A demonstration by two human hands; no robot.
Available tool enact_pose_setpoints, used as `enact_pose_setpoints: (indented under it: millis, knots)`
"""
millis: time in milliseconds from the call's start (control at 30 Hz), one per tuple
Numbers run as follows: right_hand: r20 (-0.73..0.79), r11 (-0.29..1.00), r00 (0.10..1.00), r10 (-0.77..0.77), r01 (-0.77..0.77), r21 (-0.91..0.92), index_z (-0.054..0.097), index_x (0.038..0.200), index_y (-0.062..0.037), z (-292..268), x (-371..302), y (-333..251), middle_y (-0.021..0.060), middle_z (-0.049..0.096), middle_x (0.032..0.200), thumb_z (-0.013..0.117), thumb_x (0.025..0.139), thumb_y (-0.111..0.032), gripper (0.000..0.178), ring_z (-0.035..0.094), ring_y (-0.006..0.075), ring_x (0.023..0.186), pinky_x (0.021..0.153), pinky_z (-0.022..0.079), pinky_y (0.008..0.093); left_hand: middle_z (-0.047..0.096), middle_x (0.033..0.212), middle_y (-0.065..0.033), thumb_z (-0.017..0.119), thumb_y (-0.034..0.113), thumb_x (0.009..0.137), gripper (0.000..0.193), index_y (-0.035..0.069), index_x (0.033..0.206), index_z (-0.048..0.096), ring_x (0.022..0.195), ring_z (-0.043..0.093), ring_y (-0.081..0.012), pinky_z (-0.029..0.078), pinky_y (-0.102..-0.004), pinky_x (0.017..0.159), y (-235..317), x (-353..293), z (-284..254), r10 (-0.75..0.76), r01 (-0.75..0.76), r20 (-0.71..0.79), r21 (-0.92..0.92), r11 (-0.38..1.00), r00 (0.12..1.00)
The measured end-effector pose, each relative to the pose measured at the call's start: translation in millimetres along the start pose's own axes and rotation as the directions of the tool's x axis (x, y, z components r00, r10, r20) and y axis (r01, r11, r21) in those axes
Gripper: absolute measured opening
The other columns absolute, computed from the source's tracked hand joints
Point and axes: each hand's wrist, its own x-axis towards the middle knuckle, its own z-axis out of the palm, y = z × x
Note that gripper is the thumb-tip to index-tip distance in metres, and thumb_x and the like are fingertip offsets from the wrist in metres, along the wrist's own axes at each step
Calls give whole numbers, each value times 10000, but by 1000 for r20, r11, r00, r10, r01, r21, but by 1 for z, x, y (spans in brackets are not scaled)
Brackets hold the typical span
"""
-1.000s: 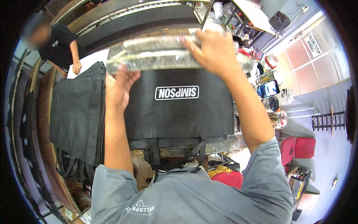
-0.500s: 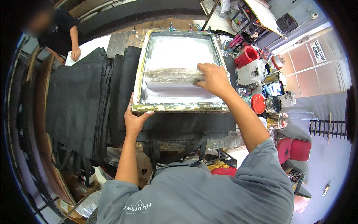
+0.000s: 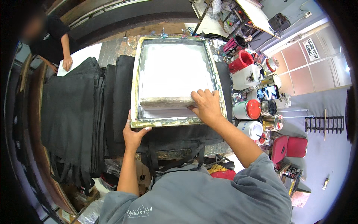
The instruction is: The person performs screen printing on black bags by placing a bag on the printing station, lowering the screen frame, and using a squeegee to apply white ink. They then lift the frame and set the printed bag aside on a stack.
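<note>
A printing screen point(image 3: 135, 86), its rim smeared with yellowish and dark ink, lies on a black fabric bag point(image 3: 182, 132) on the table. White ink point(image 3: 173, 69) covers most of its mesh. A wooden squeegee point(image 3: 166, 102) stands across the mesh near the screen's near side. My right hand point(image 3: 207, 107) is closed around the squeegee's right part, fingers over its far side and thumb on the near one. At the near left corner, my left hand point(image 3: 133, 137) grips the screen's rim, thumb along the near edge and fingers at the left side.
Left of the screen lies a thick stack of black bags point(image 3: 71, 115). Another person's hand point(image 3: 67, 62) rests on a white sheet point(image 3: 85, 54) at the far left. Ink containers, including a red tub point(image 3: 241, 61), and a lit phone point(image 3: 267, 93) crowd the right side.
My right hand has drawn the squeegee toward me, closer to the screen's near edge. My left hand keeps its place at the corner. The whole view has shifted slightly.
</note>
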Motion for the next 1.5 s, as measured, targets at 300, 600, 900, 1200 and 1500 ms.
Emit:
enact_pose_setpoints:
  millis: [300, 600, 900, 1200, 1500]
  knots:
    - [181, 999, 983, 28, -25, -20, 626, 1130, -141, 33, 140, 69, 52, 682, 1041, 859, 766, -371, 489, 644, 289, 1081, 890, 399, 521, 600, 1376, -148, 845, -82, 677, 1034, -30, 1578, 341, 1194, 631, -224, 552, -368, 1017, 8, -1, -2, -111, 113, 21, -76, 991, 994]
    - [285, 982, 955, -82, 29, 187, 644, 1222, -105, 43, 223, 136, 143, 732, 1162, 899, 714, -399, 639, 674, 370, 1131, 882, 504, 504, 634, 1355, -150, 910, -45, 628, 1110, -30, 1581, 341, 1184, 634, -205, 545, -358, 1016, 7, 5, 1, -120, 119, -6, -74, 990, 993]
    - [154, 995, 988, 18, -32, 93, 599, 1289, -129, 64, 310, 175, 120, 719, 1180, 901, 719, -377, 692, 659, 352, 1151, 894, 450, 547, 632, 1358, -151, 951, 20, 600, 1128, -65, 1558, 362, 1177, 633, -202, 544, -348, 1009, 4, 2, -2, -159, 156, -13, -127, 980, 987]
    - [9, 991, 993, -120, 121, -59, 579, 1396, -164, 100, 328, 184, 128, 599, 1322, 858, 736, -420, 761, 518, 322, 1291, 1012, 413, 500, 637, 1335, -133, 914, 10, 599, 1056, -58, 1529, 419, 1163, 635, -198, 526, -350, 1023, 20, 3, -5, -139, 139, -31, 18, 990, 990]
    - [146, 992, 985, 95, -82, -97, 563, 1483, -226, 110, 336, 172, 116, 527, 1369, 677, 878, -520, 682, 469, 303, 1318, 1045, 393, 521, 632, 1357, -136, 951, 38, 636, 1064, -57, 1540, 397, 1178, 620, -182, 512, -334, 1036, 16, 2, -8, -137, 137, -8, 22, 990, 991]
